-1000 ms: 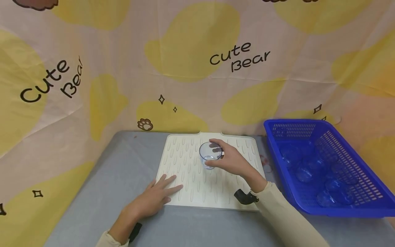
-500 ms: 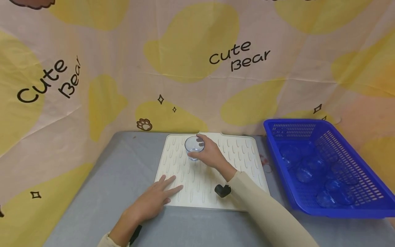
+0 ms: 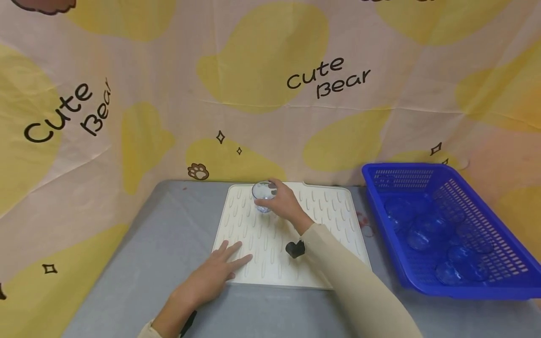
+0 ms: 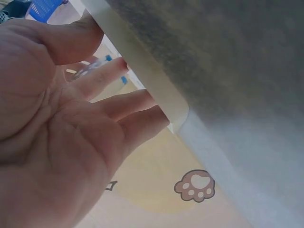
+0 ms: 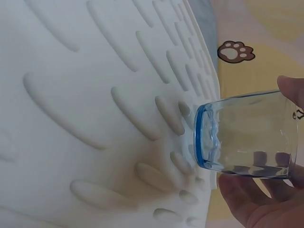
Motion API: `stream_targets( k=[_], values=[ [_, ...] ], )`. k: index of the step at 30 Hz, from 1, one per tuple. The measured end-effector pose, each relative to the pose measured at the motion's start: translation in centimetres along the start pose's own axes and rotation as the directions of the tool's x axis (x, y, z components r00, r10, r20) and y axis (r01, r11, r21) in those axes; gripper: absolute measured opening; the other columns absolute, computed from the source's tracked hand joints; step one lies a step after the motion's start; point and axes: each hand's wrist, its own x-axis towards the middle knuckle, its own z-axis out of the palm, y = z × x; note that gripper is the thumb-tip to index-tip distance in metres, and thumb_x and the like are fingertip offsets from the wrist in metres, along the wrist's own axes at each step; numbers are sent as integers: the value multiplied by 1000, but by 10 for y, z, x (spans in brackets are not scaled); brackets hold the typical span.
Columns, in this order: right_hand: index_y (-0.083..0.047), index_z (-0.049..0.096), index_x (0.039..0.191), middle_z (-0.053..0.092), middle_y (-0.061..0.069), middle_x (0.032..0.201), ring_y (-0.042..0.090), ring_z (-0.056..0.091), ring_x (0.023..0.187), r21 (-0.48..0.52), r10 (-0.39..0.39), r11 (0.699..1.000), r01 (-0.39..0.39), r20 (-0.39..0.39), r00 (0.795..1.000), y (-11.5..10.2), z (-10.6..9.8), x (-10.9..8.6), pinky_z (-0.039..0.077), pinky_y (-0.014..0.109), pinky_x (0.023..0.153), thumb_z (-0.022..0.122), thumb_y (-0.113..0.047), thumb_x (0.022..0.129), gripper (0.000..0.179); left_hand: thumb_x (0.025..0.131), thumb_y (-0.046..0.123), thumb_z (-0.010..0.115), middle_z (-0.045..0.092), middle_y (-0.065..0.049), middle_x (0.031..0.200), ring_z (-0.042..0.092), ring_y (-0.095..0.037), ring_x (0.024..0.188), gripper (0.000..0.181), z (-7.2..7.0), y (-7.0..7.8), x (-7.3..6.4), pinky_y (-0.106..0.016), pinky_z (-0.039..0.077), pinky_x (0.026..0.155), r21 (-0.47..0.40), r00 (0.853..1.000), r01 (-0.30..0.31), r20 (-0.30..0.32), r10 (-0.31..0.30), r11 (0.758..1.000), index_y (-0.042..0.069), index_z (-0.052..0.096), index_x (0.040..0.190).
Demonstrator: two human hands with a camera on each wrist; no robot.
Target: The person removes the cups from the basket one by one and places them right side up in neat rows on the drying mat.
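A clear drinking glass [image 3: 261, 191] with a bluish tint is at the back of the white ridged mat [image 3: 291, 263], left of its middle. My right hand [image 3: 285, 203] holds it near the rim, thumb on one side and fingers on the other, mouth up. In the right wrist view the base of the glass [image 5: 247, 135] is at the mat's ridges; I cannot tell whether it touches. My left hand [image 3: 213, 274] rests on the mat's front left edge, fingers spread and straight. The left wrist view shows its palm, with fingertips [image 4: 161, 116] at the mat's edge.
To the right of the mat stands a blue plastic basket [image 3: 389, 253] with several clear glasses [image 3: 422, 232] inside. Grey cloth [image 3: 139, 244] covers the table. A patterned curtain [image 3: 253, 126] hangs right behind the table's back edge.
My right hand has carried the glass leftward and then farther back over the mat, also lowering it slightly. The left hand has stayed in place.
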Motion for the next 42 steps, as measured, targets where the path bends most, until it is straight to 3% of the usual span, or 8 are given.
stream_targets(
  k=[9,20,27,35,42],
  values=[
    [-12,39,151,53,9,148,32,51,136,5,-20,1000,20,5,1000,6,5,12,41,47,110,80,-40,81,86,93,5,63,44,-15,154,34,-50,143,55,0,-1,0,-61,37,109,83,999,-37,-30,39,996,26,55,143],
    [-13,33,155,50,10,151,33,48,138,-20,-40,999,41,58,998,5,7,11,40,50,111,79,-40,83,89,91,5,65,46,-16,153,37,-51,141,56,1,-2,1,-63,39,105,90,996,-70,-49,75,993,26,56,142],
    [-14,23,159,33,10,162,31,34,148,-29,-48,998,50,59,997,4,-2,4,32,51,117,80,-49,79,104,94,11,64,44,-11,155,34,-46,145,54,-3,-8,1,-72,25,107,53,999,-46,-20,47,998,28,54,144],
    [-25,24,159,28,4,163,28,27,152,-63,-94,993,99,82,992,11,-37,-50,27,55,119,70,-59,84,94,94,15,65,41,-6,158,31,-41,148,52,-10,-15,-4,-64,32,104,-24,999,-36,19,37,999,27,55,143],
    [-24,32,156,34,3,161,31,27,151,-177,-169,968,178,61,984,30,-81,-115,26,59,117,67,-57,88,83,95,14,64,41,-6,158,33,-39,147,48,-7,-14,-13,-61,36,107,-10,999,-22,-25,21,1000,28,58,141]
  ],
)
